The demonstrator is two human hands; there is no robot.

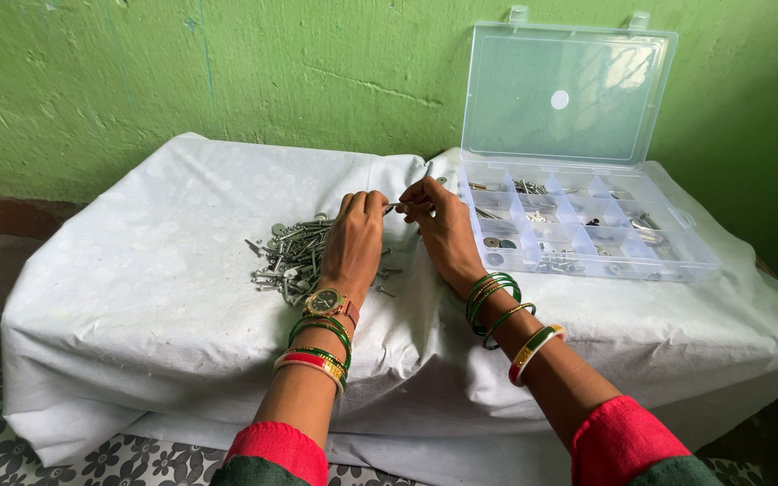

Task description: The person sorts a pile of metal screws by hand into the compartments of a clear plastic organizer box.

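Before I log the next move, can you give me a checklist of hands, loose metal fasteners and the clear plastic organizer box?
1. Left hand and right hand meet over a small metal piece: ok.
2. What kind of piece it is: cannot tell.
3. Heap of loose silver screws and bolts lies on the white cloth, within reach: ok.
4. Clear plastic organizer box has its lid up: ok.
5. Compartments hold parts: ok.
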